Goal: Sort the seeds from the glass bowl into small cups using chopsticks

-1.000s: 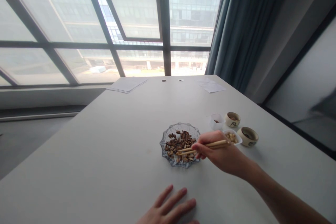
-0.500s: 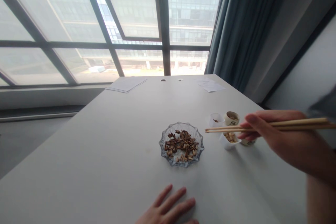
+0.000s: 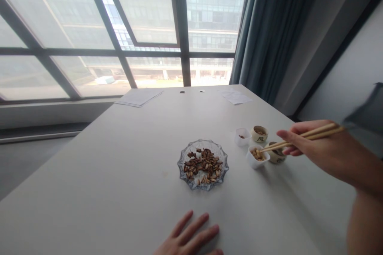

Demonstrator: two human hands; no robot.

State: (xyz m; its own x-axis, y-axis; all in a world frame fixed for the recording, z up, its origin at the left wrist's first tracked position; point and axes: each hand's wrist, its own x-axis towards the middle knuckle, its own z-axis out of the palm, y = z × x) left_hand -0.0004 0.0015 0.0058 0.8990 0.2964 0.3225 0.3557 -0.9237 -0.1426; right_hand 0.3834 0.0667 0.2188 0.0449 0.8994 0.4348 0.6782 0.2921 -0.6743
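My right hand (image 3: 311,143) grips a pair of wooden chopsticks (image 3: 302,137). Their tips are at the near white plastic cup (image 3: 257,163), which holds pale brown pieces (image 3: 256,153); I cannot tell whether the tips pinch one. Spread on the table below the glass dish, my left hand (image 3: 194,235) holds nothing. The scalloped clear glass dish (image 3: 182,175) contains many striped brown seeds (image 3: 205,161). Another white plastic cup (image 3: 241,140) has a few dark bits inside. Two cream pots with dark markings, a far pot (image 3: 259,137) and a near pot (image 3: 277,157), stand beside the cups.
The white table (image 3: 119,175) reaches back to large windows. Paper sheets lie at its far left (image 3: 139,97) and far right (image 3: 236,96). A blue-grey curtain (image 3: 263,32) hangs at the right, and a dark blurred object (image 3: 366,117) shows at the right edge.
My right hand has drawn the chopstick tips rightward, from between the dish and cups to the near white cup. My left hand stays flat. The view has shifted slightly.
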